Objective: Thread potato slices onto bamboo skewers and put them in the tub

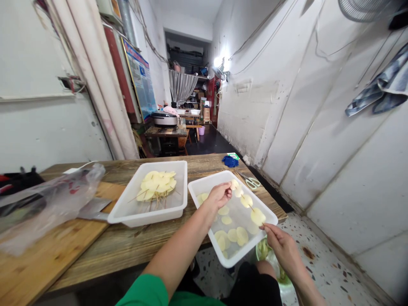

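A wooden skewer (251,208) threaded with several pale potato slices (257,216) is held above the right white tray (273,217). My right hand (282,244) pinches its near end. My left hand (219,195) is closed at the far end, its fingertips on the last small slice (234,184). Below, loose round potato slices (242,236) lie in the right tray, partly hidden by my left forearm. In the left white tray (127,218) rests a pile of skewered potato slices (157,182), with thin sticks poking out.
Scissors (252,182), a blue cloth (230,161) and loose skewers lie behind the right tray. At left, a cutting board (76,238) carries a cleaver (94,209) and a clear plastic bag (57,208). Below the table edge stands a bucket with peelings (263,250).
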Motion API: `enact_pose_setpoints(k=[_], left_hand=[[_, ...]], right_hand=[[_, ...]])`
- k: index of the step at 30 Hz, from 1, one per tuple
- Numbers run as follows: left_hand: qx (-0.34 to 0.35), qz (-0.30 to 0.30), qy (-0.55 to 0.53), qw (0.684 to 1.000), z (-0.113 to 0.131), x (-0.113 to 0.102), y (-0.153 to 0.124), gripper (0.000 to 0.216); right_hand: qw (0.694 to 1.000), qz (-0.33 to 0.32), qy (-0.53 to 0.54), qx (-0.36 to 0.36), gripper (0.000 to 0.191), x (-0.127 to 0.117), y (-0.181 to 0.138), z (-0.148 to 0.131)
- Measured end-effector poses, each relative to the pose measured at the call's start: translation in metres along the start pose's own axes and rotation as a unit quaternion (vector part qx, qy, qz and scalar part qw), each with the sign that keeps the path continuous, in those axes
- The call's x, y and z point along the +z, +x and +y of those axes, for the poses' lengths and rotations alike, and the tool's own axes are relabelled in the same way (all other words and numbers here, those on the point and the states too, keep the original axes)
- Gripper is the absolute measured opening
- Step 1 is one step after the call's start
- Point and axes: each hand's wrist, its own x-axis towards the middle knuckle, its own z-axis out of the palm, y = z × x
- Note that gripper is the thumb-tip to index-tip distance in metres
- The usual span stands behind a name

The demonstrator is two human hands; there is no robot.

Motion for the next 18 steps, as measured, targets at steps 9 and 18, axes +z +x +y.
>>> enact_pose_setpoints(k=[9, 18], left_hand=[[0.013, -0.145, 0.102, 0.984, -0.009, 0.009, -0.017, 0.029], [0.007, -0.124, 0.047, 0.991, -0.007, 0.009, -0.011, 0.026]], right_hand=[[0.990, 0.059, 0.128, 0.000, 0.041, 0.032, 0.026, -0.027], [0.936, -0.004, 0.350, 0.047, 0.027, 0.099, 0.083, -0.049]])
